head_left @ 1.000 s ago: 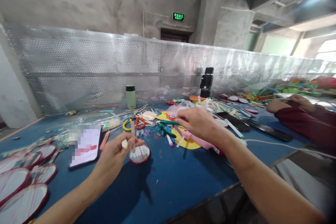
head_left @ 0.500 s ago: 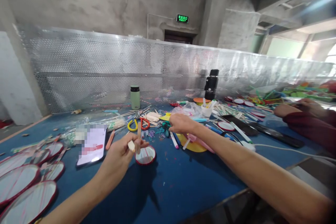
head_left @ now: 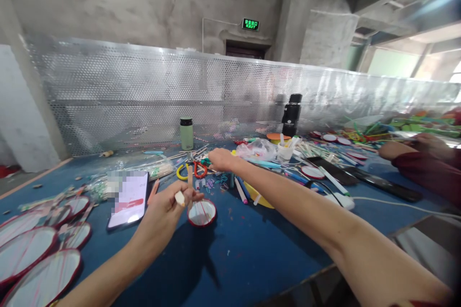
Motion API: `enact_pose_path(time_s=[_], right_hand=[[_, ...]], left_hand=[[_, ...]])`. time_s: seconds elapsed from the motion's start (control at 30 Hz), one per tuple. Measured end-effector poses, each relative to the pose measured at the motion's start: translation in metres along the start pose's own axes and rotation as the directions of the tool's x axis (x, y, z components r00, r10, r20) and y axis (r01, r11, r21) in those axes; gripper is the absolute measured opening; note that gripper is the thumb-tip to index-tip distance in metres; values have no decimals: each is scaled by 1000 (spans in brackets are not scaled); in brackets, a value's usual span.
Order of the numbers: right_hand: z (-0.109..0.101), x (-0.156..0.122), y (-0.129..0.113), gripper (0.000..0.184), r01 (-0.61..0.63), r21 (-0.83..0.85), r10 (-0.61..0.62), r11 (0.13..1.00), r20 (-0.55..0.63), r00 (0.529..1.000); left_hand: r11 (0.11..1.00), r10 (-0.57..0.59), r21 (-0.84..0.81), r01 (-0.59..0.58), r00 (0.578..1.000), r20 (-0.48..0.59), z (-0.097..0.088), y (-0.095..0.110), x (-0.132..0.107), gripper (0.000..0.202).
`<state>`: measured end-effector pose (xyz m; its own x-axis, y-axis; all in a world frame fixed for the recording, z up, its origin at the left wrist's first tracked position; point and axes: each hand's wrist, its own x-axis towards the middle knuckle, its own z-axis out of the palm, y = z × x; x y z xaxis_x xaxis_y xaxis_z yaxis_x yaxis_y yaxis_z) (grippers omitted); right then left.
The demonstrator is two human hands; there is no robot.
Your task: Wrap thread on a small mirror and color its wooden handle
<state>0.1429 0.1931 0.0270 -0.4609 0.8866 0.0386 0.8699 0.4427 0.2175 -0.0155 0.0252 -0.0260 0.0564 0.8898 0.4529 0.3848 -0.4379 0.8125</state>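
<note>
Sticks of pale wood (head_left: 190, 176) stand pinched in the person's left hand (head_left: 168, 204) in the head view, a small red-rimmed disc (head_left: 202, 214) just beside it, above or on the blue table (head_left: 252, 259). The right hand (head_left: 222, 160), apart from the left, reaches near yellow-and-red-handled pliers (head_left: 200, 170); whether it grips anything cannot be told.

Pale daylight from the right gleams on the metal screen (head_left: 144, 81); soft dark shadows cross the counter (head_left: 252, 259); glare streaks the upper right, the right edge smears, and blocky pixels mask part of the phone (head_left: 134, 197)
</note>
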Motion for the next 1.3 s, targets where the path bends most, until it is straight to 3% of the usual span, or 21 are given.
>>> enact_pose_path(time_s=[0.13,0.33,0.47,0.7,0.9,1.0,1.1,1.2,1.3], right_hand=[[-6,-7,17,34,10,26,-11,1000,51,999],[-22,-48,45,31,-50,10,49,999,58,997],[-10,-60,38,31,-92,9,91,996,90,992],[16,-42,25,35,-154,26,149,988,124,981],[20,-42,28,35,-135,35,130,990,125,984],[10,-45,38,34,-87,34,84,996,82,993],[-1,-54,47,25,44,42,-45,998,41,998],[-3,-71,48,10,216,48,-216,975,0,976],[4,-91,43,15,326,11,-326,945,-32,945]], left_hand=[[1000,-7,5,7,1000,-24,-1,2,0,25],[998,-25,-58,27,999,29,5,11,-1,31],[996,-27,-79,35,995,93,9,13,-2,33],[999,-19,-43,22,997,71,6,3,-1,31],[999,-22,48,18,997,69,5,5,-1,29],[997,1,73,-6,997,76,4,5,-1,29],[998,-6,66,-1,996,93,4,3,-2,30],[997,-16,73,9,994,107,5,2,-3,29],[997,-10,79,2,994,108,6,2,-3,29]])
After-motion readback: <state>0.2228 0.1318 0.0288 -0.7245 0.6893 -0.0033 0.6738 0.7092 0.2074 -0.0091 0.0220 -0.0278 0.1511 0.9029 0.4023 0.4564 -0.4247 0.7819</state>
